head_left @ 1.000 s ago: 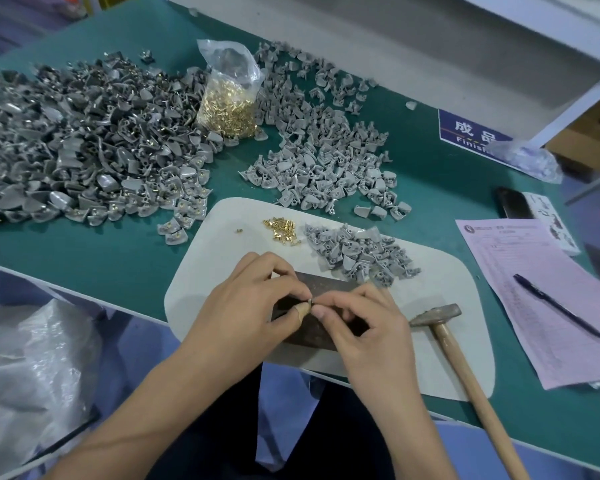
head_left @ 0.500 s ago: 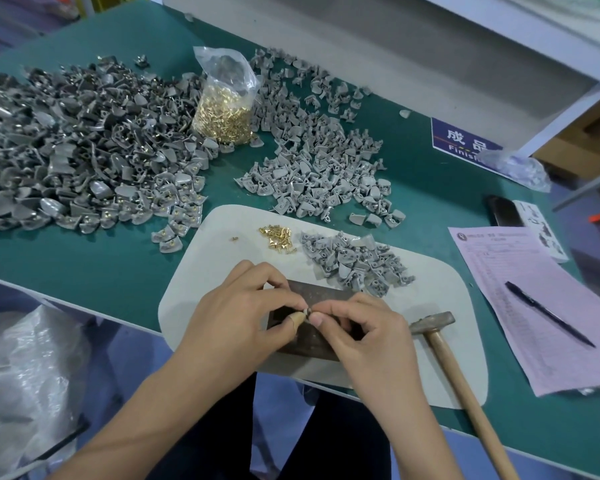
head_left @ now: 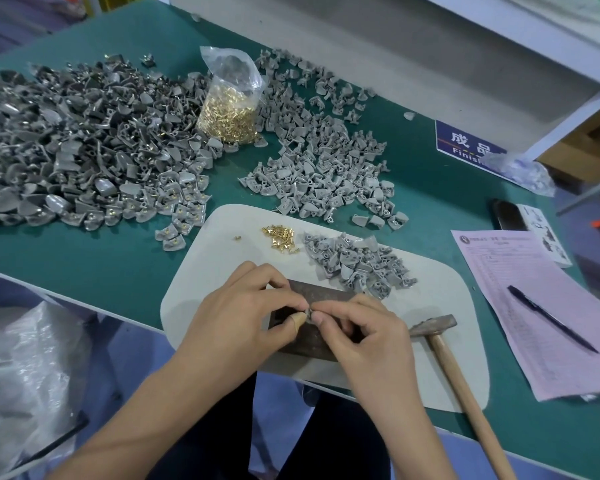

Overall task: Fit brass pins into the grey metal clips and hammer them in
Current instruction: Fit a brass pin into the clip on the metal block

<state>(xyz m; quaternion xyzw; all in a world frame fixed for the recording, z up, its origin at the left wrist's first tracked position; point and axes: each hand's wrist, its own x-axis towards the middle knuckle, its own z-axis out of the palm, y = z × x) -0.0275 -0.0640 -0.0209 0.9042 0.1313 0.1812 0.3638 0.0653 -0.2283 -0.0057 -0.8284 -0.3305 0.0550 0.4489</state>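
My left hand (head_left: 243,320) and my right hand (head_left: 361,337) meet fingertip to fingertip over a dark metal block (head_left: 312,327) on a pale mat (head_left: 222,244). Between the fingertips both hands pinch a small grey clip (head_left: 308,311); a pin in it cannot be made out. Loose brass pins (head_left: 282,236) lie on the mat beyond my hands, beside a small heap of grey clips (head_left: 357,263). A hammer (head_left: 440,344) with a wooden handle lies on the mat right of my right hand, untouched.
A big pile of clips with pins (head_left: 77,150) covers the green table at left; another clip pile (head_left: 319,168) lies behind the mat. A plastic bag of brass pins (head_left: 231,105) stands between them. A pink form (head_left: 534,306), pen (head_left: 551,318) and phone (head_left: 506,214) lie right.
Both hands stay together over the block, still working the small clip between the fingertips. Only the camera has shifted slightly; the hammer has not moved.
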